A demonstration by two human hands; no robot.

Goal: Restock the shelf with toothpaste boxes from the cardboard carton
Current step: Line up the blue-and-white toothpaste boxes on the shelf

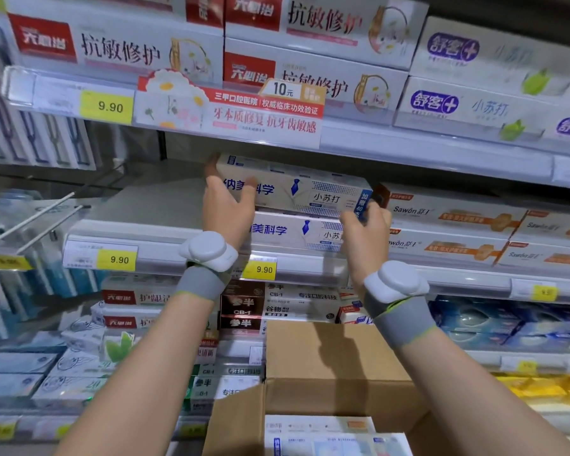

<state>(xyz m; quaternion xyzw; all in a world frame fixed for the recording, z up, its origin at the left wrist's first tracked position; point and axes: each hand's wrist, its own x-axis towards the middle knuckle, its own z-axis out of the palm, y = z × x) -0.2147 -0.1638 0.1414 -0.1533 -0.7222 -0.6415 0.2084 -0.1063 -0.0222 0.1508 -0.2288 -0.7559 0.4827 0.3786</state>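
Note:
A white toothpaste box (293, 187) with blue print lies tilted on top of a matching box (290, 230) on the middle shelf (152, 222). My left hand (226, 209) grips the upper box's left end, fingers wrapped over its front and back. My right hand (364, 225) pinches its right end by the blue label. The open cardboard carton (329, 360) stands below my arms, with more white boxes (323, 436) showing inside at the bottom edge.
Left of the two boxes the middle shelf is bare metal. Orange-striped Sawon boxes (458, 222) fill its right side. The shelf above (408, 149) hangs low over the boxes, carrying red-logo boxes (119, 47). Yellow 9.90 price tags (264, 268) line the rail. Hooks (30, 222) jut out at left.

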